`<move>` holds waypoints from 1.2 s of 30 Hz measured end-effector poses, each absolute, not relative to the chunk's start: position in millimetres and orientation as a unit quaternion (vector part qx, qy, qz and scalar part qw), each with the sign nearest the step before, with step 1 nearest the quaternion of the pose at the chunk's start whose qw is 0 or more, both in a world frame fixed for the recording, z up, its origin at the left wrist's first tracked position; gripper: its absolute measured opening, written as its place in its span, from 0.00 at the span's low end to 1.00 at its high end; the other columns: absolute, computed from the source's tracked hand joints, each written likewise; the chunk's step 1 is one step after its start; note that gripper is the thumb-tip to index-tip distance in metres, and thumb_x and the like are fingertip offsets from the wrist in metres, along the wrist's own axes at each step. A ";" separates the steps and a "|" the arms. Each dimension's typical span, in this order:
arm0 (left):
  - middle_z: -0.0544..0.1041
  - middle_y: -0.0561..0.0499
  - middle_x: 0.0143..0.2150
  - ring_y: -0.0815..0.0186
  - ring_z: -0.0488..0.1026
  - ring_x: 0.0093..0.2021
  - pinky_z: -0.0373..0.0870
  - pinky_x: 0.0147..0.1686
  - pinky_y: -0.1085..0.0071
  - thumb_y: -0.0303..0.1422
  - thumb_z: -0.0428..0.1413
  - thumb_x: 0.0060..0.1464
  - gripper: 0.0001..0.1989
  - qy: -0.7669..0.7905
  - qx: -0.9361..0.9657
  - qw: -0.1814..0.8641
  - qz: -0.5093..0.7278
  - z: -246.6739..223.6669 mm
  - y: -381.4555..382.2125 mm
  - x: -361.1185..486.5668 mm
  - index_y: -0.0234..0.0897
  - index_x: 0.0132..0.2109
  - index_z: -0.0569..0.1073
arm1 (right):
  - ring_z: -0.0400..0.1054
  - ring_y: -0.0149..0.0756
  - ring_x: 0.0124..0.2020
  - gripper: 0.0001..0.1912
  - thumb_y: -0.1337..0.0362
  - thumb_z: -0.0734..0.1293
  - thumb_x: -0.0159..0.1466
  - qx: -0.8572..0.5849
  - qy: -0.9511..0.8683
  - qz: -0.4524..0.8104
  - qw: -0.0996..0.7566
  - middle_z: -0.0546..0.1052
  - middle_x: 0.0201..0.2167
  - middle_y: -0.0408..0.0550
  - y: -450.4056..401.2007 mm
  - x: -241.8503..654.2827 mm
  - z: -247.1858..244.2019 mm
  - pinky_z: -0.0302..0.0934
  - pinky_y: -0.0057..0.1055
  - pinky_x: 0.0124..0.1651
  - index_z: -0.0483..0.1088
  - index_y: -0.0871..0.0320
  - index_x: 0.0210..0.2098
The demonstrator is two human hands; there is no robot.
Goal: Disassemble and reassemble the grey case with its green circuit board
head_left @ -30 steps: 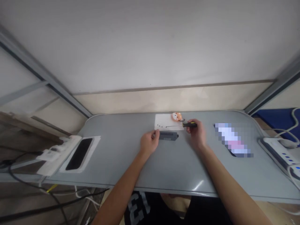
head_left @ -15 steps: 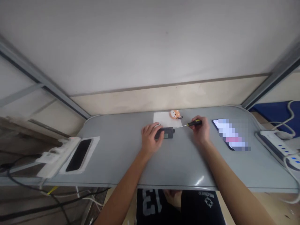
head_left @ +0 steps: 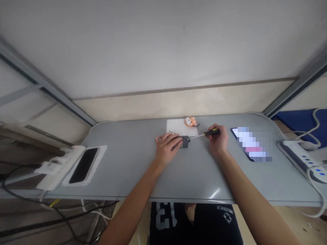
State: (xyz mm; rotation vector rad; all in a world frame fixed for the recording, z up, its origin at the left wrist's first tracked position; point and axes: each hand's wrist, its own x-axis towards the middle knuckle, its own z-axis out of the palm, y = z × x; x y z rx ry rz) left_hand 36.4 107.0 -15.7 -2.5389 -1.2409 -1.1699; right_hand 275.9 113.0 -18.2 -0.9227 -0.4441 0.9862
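I see my left hand (head_left: 167,147) clamped flat over the small dark grey plastic box (head_left: 184,142) on the grey table (head_left: 133,166), pinning it so my right hand (head_left: 217,139), fisted round the black-and-yellow-handled screwdriver (head_left: 204,134), can set its tip against the box's right end.

We note a grey table (head_left: 127,170) with rounded far corners, set against a plain white wall (head_left: 163,44). A beige band (head_left: 230,98) runs along the wall's base, topped by a thin brown strip. Grey metal frame rails (head_left: 46,92) slant down toward the table on the left, and another rail (head_left: 296,88) on the right. Lighting is even and diffuse, with one bright glare patch on the table's near edge (source not visible). Below the left edge we record dark cables (head_left: 38,224) trailing across the floor. A blue surface (head_left: 296,126) shows beyond the right corner.
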 end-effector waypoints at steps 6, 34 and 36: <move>0.85 0.50 0.48 0.59 0.78 0.50 0.57 0.55 0.56 0.37 0.59 0.68 0.07 -0.406 -0.831 0.037 -0.378 -17.0 107.7 34.2 0.49 0.46 0.83 | 0.57 0.26 0.20 0.13 0.55 0.70 0.54 -0.421 -0.187 0.456 0.761 0.68 0.23 0.41 110.5 273.1 -14.0 0.50 0.28 0.18 0.69 0.56 0.22; 0.82 0.50 0.55 0.59 0.77 0.56 0.57 0.57 0.57 0.33 0.57 0.69 0.10 -0.361 -0.865 0.078 -0.340 -18.8 103.1 38.8 0.51 0.52 0.80 | 0.57 0.26 0.22 0.12 0.56 0.69 0.54 -0.416 -0.184 0.460 0.762 0.67 0.24 0.41 113.6 265.9 -23.5 0.50 0.27 0.19 0.68 0.56 0.22; 0.82 0.50 0.56 0.59 0.77 0.56 0.57 0.57 0.57 0.32 0.57 0.69 0.10 -0.358 -0.865 0.080 -0.342 -18.6 103.3 38.9 0.51 0.52 0.80 | 0.57 0.26 0.22 0.12 0.56 0.69 0.54 -0.410 -0.189 0.465 0.762 0.67 0.25 0.41 114.3 267.0 -24.9 0.50 0.27 0.20 0.69 0.57 0.22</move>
